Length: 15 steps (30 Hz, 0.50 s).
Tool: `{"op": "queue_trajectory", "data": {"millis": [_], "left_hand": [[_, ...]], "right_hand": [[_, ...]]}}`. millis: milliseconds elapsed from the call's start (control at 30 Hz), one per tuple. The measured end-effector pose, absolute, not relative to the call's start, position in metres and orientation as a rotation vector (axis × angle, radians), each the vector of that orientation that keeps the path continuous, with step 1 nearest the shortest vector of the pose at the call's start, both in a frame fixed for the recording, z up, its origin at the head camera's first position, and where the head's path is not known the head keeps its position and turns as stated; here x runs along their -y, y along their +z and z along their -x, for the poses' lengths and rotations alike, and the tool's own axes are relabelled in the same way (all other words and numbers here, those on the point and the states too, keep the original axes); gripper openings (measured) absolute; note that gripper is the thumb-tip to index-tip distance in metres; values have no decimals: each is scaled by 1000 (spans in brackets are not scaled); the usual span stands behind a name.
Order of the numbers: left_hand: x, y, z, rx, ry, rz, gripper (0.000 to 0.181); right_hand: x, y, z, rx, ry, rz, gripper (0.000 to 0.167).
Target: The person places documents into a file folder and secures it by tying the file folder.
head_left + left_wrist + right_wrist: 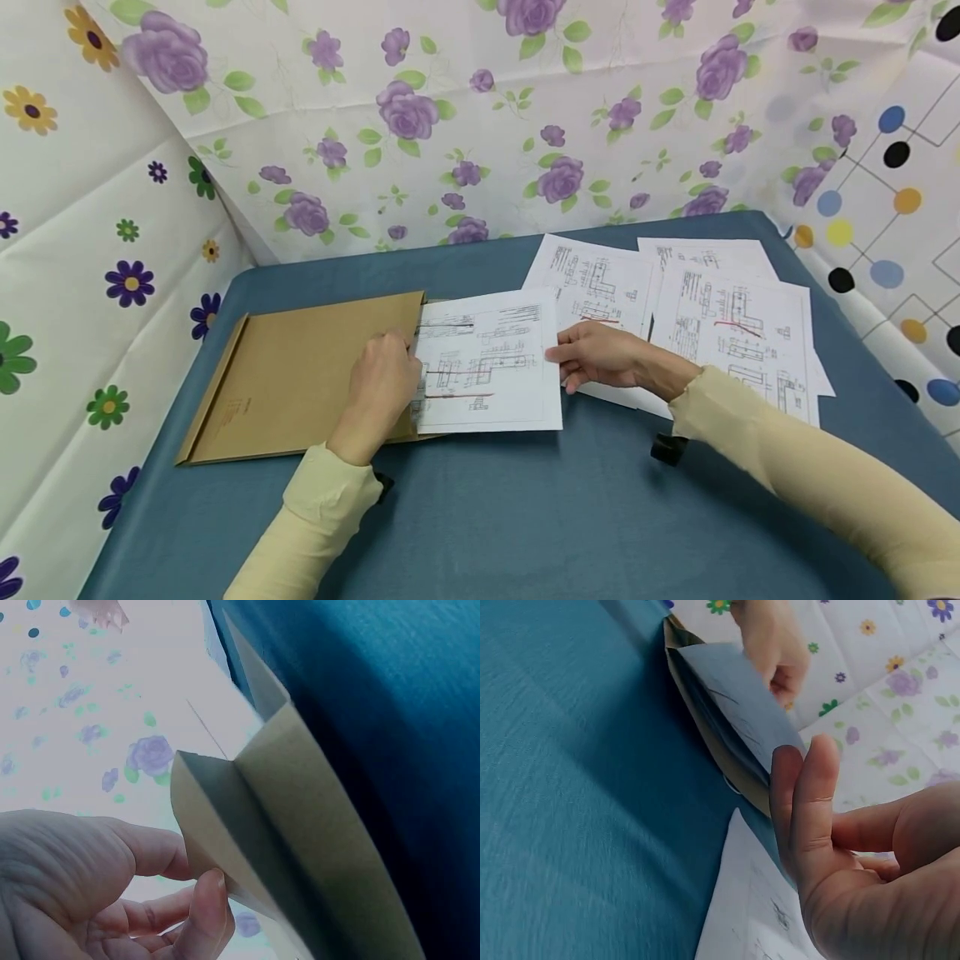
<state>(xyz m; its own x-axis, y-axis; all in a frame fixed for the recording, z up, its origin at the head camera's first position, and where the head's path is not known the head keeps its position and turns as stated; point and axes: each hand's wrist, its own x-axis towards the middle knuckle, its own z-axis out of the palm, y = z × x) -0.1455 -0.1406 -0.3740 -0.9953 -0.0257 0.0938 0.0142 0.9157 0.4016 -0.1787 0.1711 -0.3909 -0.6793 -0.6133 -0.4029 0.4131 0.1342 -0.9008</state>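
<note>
A brown kraft envelope (pixel 292 375) lies on the table, its mouth facing right. My left hand (pixel 384 387) pinches the upper layer at that mouth. In the left wrist view the envelope's edge (pixel 206 817) is between thumb and fingers, and its layers stand apart. A white sheet with technical drawings (pixel 487 408) has its left part inside the envelope. My right hand (pixel 600 354) pinches this sheet by its right edge. In the right wrist view the sheet (pixel 739 694) slants out of the gaping envelope (pixel 697 724), toward my fingers.
Several printed drawing sheets (pixel 697 333) overlap at the right of the blue-covered table (pixel 525 517), some with red marks. A flowered cloth (pixel 450 125) hangs behind the table. Patterned cloths hang at the left (pixel 67 333) and right (pixel 900 250). Each wrist carries a small black device (pixel 669 448).
</note>
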Motion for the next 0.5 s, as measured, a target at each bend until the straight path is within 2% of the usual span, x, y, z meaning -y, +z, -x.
{"op": "queue_trajectory", "data": {"millis": [133, 267, 500], "left_hand": [[140, -374, 145, 2976, -624, -2, 14], [141, -375, 145, 2970, -619, 7, 14], [139, -374, 146, 2977, -617, -11, 15]], "right_hand": [[-156, -394, 181, -1629, -1637, 220, 31], [-137, -399, 184, -1659, -1619, 221, 22], [-108, -400, 189, -1660, -1573, 252, 25]]}}
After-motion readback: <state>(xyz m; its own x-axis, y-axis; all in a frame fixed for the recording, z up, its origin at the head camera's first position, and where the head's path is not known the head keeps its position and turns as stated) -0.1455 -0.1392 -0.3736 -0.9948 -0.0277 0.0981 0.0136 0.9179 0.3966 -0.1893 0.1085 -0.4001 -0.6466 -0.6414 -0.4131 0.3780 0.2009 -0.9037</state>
